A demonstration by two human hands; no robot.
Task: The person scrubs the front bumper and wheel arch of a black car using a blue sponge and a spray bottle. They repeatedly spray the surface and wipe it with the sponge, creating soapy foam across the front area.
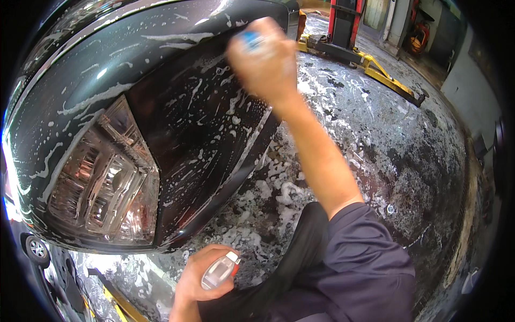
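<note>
My right hand (263, 60), blurred, is closed around a blue-and-white item (252, 39) that it mostly covers; its kind cannot be told. The hand is at the upper edge of a dark, soapy car body panel (193, 120). Low in the view, my left hand (207, 273) holds a clear plastic bottle (219, 271) with a white cap and a bit of red at its side. A clear-lensed car lamp (114, 181) sits at the corner of the body, left of the dark panel. White foam streaks lie on the grey-green paintwork (88, 80) around it.
The wet floor (386, 153) carries foam patches. A yellow lift arm (386, 76) extends from a red-and-black lift post (344, 24) at the upper right. Another yellow arm (120, 302) lies at the lower left, near a car wheel (37, 249). A wall (470, 80) stands at the right.
</note>
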